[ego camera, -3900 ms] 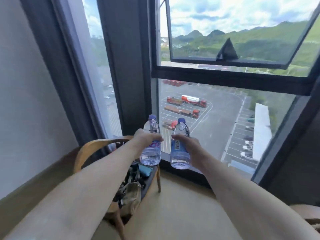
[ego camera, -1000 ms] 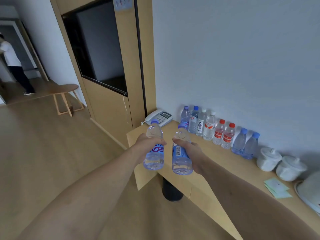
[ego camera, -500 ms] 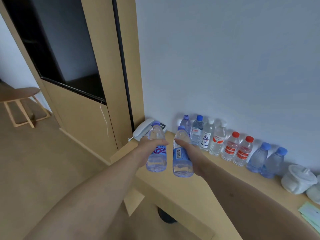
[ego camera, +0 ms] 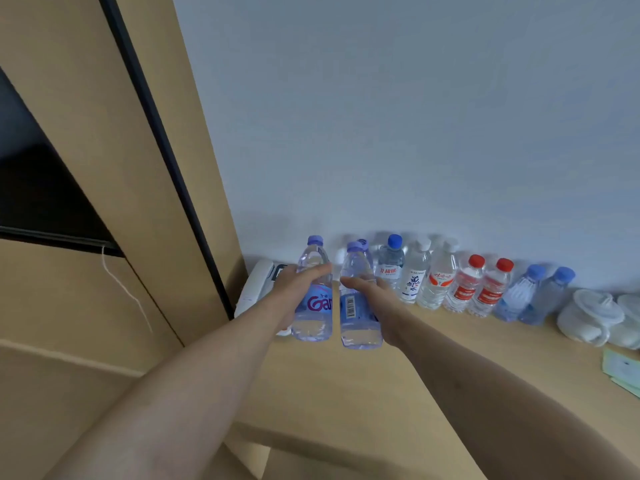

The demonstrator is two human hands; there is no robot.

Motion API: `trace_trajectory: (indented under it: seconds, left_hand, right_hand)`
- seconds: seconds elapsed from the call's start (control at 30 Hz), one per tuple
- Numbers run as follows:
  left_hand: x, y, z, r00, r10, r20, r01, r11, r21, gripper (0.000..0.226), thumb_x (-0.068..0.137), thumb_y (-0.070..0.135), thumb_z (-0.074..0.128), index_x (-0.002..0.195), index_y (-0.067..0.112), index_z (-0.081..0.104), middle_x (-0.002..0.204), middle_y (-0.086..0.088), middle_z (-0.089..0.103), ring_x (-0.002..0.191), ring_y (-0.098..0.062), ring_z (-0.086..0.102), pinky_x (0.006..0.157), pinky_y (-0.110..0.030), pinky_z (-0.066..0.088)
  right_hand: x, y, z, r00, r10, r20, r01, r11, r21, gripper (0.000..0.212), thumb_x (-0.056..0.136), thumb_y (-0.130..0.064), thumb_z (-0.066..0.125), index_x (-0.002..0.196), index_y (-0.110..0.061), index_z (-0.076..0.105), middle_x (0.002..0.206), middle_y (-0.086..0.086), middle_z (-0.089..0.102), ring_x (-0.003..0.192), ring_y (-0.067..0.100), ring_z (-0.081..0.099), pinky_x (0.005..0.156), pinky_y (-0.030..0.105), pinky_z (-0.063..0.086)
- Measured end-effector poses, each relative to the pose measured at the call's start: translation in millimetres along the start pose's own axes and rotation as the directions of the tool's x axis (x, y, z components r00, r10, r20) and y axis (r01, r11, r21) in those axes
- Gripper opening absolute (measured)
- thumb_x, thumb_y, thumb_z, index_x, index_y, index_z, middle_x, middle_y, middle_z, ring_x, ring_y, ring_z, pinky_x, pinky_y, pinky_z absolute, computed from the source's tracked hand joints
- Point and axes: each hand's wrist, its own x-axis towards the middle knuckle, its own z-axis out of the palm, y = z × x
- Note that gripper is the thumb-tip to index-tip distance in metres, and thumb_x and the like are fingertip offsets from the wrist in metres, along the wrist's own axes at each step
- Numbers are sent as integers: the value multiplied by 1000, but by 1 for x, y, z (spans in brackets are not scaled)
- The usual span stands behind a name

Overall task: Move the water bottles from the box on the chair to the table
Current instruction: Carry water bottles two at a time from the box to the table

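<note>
Wooden table (ego camera: 346,393) against a pale wall, a row of bottles (ego camera: 460,285) along its back. Left hand (ego camera: 294,285) and right hand (ego camera: 374,296) each clasp an upright water bottle (ego camera: 313,313) (ego camera: 358,317) above it. Delivery step; next, lower both and release.

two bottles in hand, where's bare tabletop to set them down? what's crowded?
Free: the table strip in front of the row of bottles, running toward the near edge. Also a small patch between the phone and the row's left end, just under both hands' bottles. Crowded: the wall side, bottles shoulder to shoulder, then white lidded cups and papers at right.
</note>
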Motion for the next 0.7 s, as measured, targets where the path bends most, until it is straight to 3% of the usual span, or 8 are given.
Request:
trace_trajectory:
  seconds: [0.07,0.13,0.3,0.37,0.43,0.53,0.7]
  left_hand:
    - [15,-1,-4,1000,16,6,-16,1000,-2,55,73,33,91,116,13,63,100,-17,78,82,-35,78,73,-49,65]
    - [28,-1,-6,1000,19,10,-19,999,28,54,69,31,93,111,16,63,98,-12,78,78,-31,78,66,-45,65]
    - [66,1,-5,999,28,44,-33,993,110,50,63,22,96,103,22,67,100,-5,78,85,-27,78,82,-47,64]
    - [82,0,-2,998,23,53,-31,989,145,47,67,10,94,107,12,69,102,-8,77,90,-27,76,87,-45,62]
    - [95,-3,1,999,18,45,-26,982,187,46,70,0,90,109,3,66,95,-6,73,85,-22,71,81,-37,59]
    - [112,-6,6,999,-4,33,-4,973,229,40,72,-6,86,102,7,65,89,-2,67,80,-19,65,72,-30,54]
    - [134,-11,12,1000,27,6,-27,934,356,32,75,-12,75,90,15,66,80,2,66,75,-16,63,55,-19,48]
  right_hand:
    - [11,1,1,999,-1,-33,1,1000,7,52,78,-30,87,121,-13,62,100,17,78,85,34,78,71,45,64]
    - [23,2,0,998,2,-58,0,999,40,53,78,-27,87,121,-12,60,98,15,78,83,33,78,65,41,62]
    - [53,3,-7,999,1,-51,1,1000,27,60,77,-21,86,124,-8,51,97,12,80,87,28,79,70,42,61]
    - [65,4,-10,999,4,-42,-4,1000,13,68,69,-28,87,124,-7,52,99,13,79,90,28,78,76,45,61]
    - [77,6,-13,1000,19,-19,-18,1000,25,64,73,-29,85,125,-8,54,104,14,78,93,28,78,82,47,61]
    - [94,8,-21,998,61,-7,-61,998,17,47,84,-25,80,124,-14,58,109,13,76,97,28,76,85,43,58]
    - [110,10,-30,997,73,38,-66,985,-162,54,72,-24,86,120,-20,62,114,8,74,101,25,75,84,41,56]
